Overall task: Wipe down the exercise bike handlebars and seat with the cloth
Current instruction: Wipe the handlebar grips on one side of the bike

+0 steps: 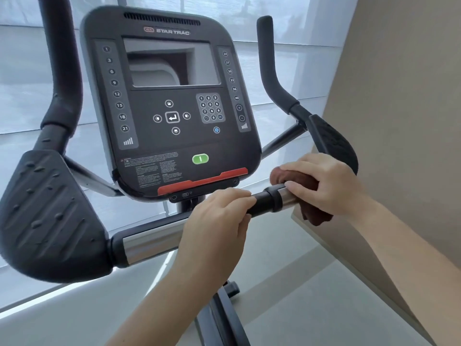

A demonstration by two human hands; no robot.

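Observation:
The exercise bike's handlebar (269, 199) runs across the lower middle, black with chrome sections. My right hand (324, 183) presses a dark brown cloth (315, 213) around the chrome part at the bar's right end, just below the right elbow pad (334, 141). My left hand (219, 221) wraps around the bar's middle, beside the cloth hand. The large left elbow pad (50, 211) fills the lower left. Two black upright grips (268, 63) rise on either side of the console. The seat is out of view.
The black console (172, 101) with screen, keypad and green button stands right above the bar. Window blinds (294, 53) lie behind, a beige wall (399, 108) is close on the right, and the bike's frame (222, 318) drops to the pale floor.

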